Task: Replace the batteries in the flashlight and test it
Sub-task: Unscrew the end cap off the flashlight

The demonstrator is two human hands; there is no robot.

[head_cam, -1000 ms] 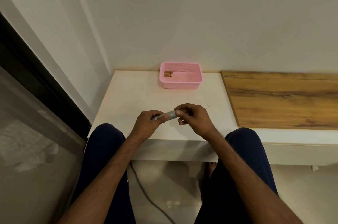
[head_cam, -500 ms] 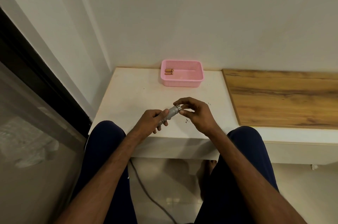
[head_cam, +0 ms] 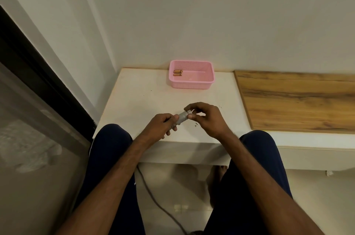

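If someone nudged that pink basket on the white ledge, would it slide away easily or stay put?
Probably slide. The pink basket looks like thin perforated plastic, so likely light, and holds only a few small batteries in its left corner. The white ledge looks smooth, offering little grip. Low and wide, it seems unlikely to tip.

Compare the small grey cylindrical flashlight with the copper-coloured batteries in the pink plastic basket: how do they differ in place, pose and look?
The grey cylindrical flashlight is held off the table in both hands; the copper-coloured batteries lie untouched in the pink plastic basket by the wall. The flashlight tilts diagonally; the batteries lie level, side by side. The flashlight is dull grey and thicker; the batteries are shiny and slimmer. Both are cylinders.
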